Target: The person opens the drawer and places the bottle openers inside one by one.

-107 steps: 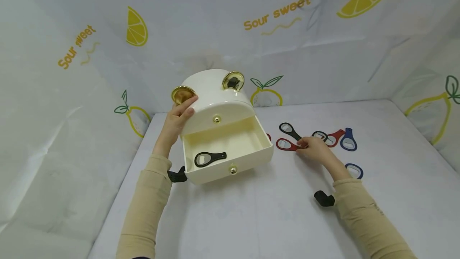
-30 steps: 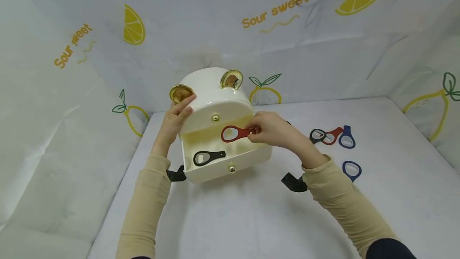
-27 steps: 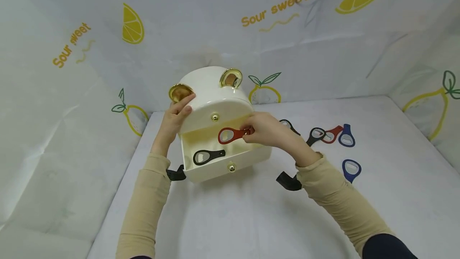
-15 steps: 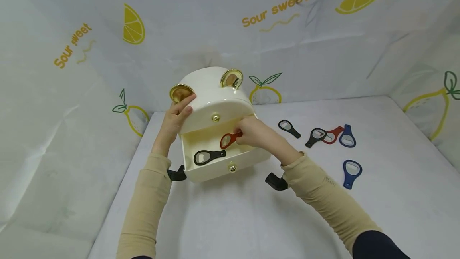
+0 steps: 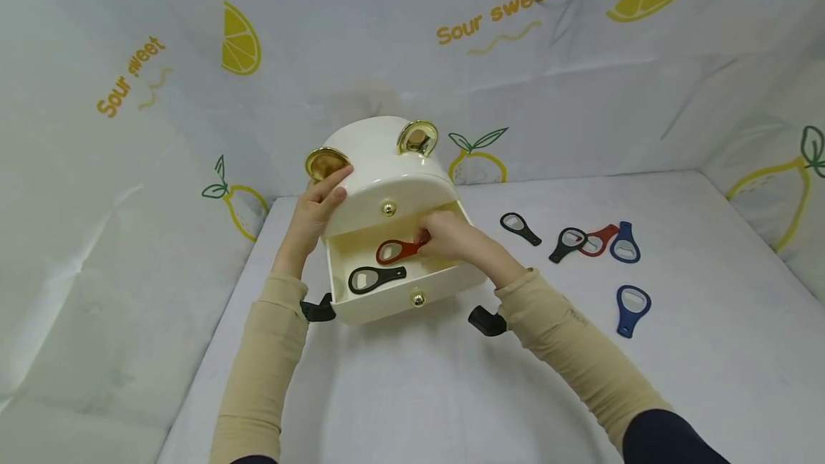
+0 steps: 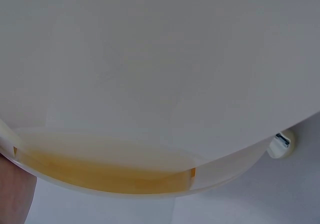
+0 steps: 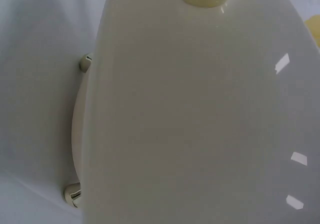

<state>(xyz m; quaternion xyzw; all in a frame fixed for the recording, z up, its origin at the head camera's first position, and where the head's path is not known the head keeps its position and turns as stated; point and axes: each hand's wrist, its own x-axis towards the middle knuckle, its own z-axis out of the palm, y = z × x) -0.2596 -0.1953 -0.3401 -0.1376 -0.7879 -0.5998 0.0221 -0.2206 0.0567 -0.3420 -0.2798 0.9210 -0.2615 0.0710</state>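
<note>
A white storage box (image 5: pixel 377 140) with gold ears stands with its lower drawer (image 5: pixel 451 279) pulled out. My left hand (image 5: pixel 311 215) rests on the box's upper left corner beside the gold ear, index finger and thumb straight against it. My right hand (image 5: pixel 447 236) reaches into the drawer and pinches the handle end of a red bottle opener (image 5: pixel 390 252). Near the drawer's front wall lies a black bottle opener (image 5: pixel 367 279), just below the red one. In the left wrist view the box (image 6: pixel 165 74) fills most of the picture; in the right wrist view the box's front (image 7: pixel 190 104) hides the right hand.
Right of the box on the white tabletop lie a black bottle opener (image 5: pixel 519 228), another black one (image 5: pixel 567 243) overlapping a red one (image 5: pixel 602 238), and two blue ones, the farther (image 5: pixel 625 243) and the nearer (image 5: pixel 631 310). A patterned cloth (image 5: pixel 361 34) hangs behind.
My right hand has taken the red bottle opener from the table, carried it left over the drawer and lowered it inside beside the black one. My left hand has stayed on the box.
</note>
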